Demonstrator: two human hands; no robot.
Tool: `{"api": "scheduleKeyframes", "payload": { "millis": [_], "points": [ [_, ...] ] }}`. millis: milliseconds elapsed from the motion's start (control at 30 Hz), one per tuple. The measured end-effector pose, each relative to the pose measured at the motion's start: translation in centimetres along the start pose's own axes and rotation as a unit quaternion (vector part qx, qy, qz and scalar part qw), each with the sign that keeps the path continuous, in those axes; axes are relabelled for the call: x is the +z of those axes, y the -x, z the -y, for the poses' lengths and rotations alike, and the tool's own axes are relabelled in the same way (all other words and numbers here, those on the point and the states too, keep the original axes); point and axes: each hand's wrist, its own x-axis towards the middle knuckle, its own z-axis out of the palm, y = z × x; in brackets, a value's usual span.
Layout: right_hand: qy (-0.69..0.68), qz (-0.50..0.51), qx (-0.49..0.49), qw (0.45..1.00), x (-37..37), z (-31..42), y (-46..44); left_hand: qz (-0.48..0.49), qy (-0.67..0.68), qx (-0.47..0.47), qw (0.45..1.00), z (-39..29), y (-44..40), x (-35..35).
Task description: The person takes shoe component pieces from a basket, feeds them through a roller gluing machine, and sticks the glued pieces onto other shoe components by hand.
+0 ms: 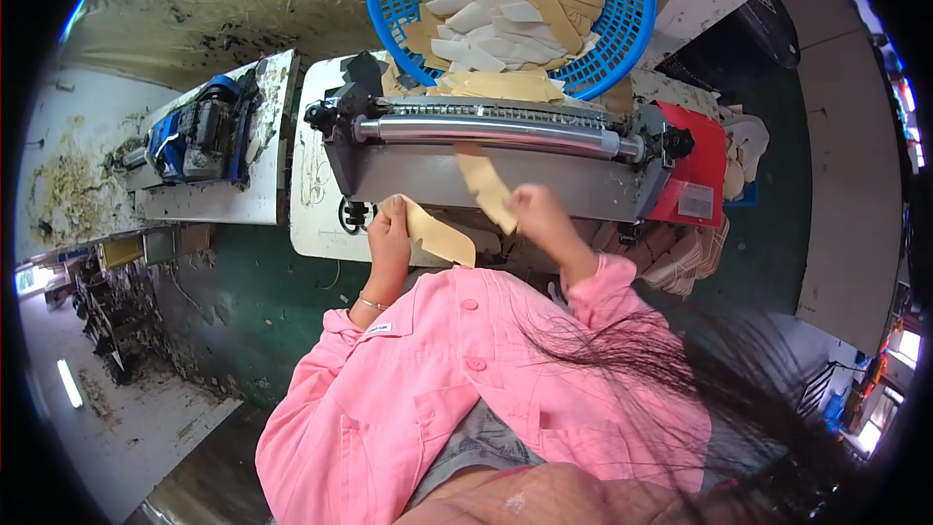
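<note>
My left hand (389, 228) is closed on the upper end of a flat tan cut-out piece (439, 236), notched along one edge, which slants down toward my pink jacket. In my right hand (539, 214) is the near edge of a second tan piece (483, 185). Its far end reaches up to the shiny metal roller (496, 133) of a roller machine (418, 167). Whether that end is between the rollers or only touching, I cannot tell. The material of both pieces is not clear.
Behind the machine stands a blue plastic basket (641, 5) heaped with tan and white pieces. More tan pieces (501, 86) lie at its front. A red panel (692, 160) is at the machine's right end. On a side table at left sits a blue and black motor-like device (202, 131).
</note>
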Motion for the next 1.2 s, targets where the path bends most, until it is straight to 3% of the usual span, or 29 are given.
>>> {"api": "scheduleKeyframes", "payload": {
  "millis": [33, 100, 133, 233, 300, 333, 367, 500, 533, 633, 700, 767, 867, 967, 1067, 1200],
  "points": [
    [-0.023, -0.018, -0.002, 1.0, -0.8, -0.1, -1.4, 0.025, 0.025, -0.01, 0.999, -0.1, 0.2, 0.2],
    [-0.155, -0.146, -0.02, 0.977, -2.1, 0.8, -3.0, 0.069, 0.075, -0.03, 0.994, -0.8, 0.5, 0.6],
    [-0.007, -0.196, -0.019, 0.98, -2.8, 2.7, -1.7, 0.083, 0.072, -0.056, 0.992, -0.7, 0.5, 0.7],
    [0.05, -0.051, -0.13, 0.989, -1.0, 4.3, 3.7, 0.119, 0.095, -0.068, 0.986, -1.0, 0.7, 1.4],
    [0.049, 0.131, -0.097, 0.985, 0.5, 2.4, 4.5, 0.123, 0.138, -0.1, 0.978, -1.3, 1.2, 1.8],
    [-0.069, 0.186, 0.006, 0.98, 0.6, 1.9, 4.0, 0.113, 0.14, -0.116, 0.977, -1.1, 1.3, 1.6],
    [-0.071, 0.166, 0.054, 0.982, 0.4, 1.6, 2.6, 0.102, 0.142, -0.132, 0.976, -0.9, 1.3, 1.3],
    [-0.164, -0.079, 0.066, 0.981, -1.5, 0.9, -1.2, 0.023, 0.161, -0.132, 0.978, -0.5, 1.4, -1.3],
    [-0.148, -0.151, 0.021, 0.977, -2.0, 2.0, -0.2, 0.018, 0.154, -0.146, 0.977, -0.8, 1.7, -1.9],
    [-0.017, -0.08, 0.016, 0.996, -0.6, 0.6, 4.8, 0.035, 0.137, -0.167, 0.976, 0.3, 2.7, -3.3],
    [0.072, 0.041, -0.035, 0.996, 2.2, -3.9, 6.4, 0.042, 0.12, -0.197, 0.972, 2.2, 3.2, -3.4],
    [0.138, 0.001, -0.18, 0.974, 6.0, -7.9, 5.6, 0.065, 0.102, -0.221, 0.968, 4.7, 3.4, -3.0],
    [0.394, 0.176, -0.089, 0.898, 9.8, -8.5, 2.8, 0.096, 0.115, -0.27, 0.951, 7.1, 3.8, -1.9],
    [0.492, -0.061, -0.29, 0.819, 13.7, -13.2, 0.2, 0.111, 0.111, -0.289, 0.944, 8.0, 4.5, -2.2],
    [0.417, 0.004, -0.237, 0.877, 13.3, -13.2, 0.7, 0.101, 0.111, -0.297, 0.943, 7.7, 5.5, -2.9],
    [0.354, 0.06, -0.206, 0.91, 11.2, -12.2, 1.2, 0.095, 0.117, -0.315, 0.937, 10.0, 5.8, -4.3]
  ]
}}
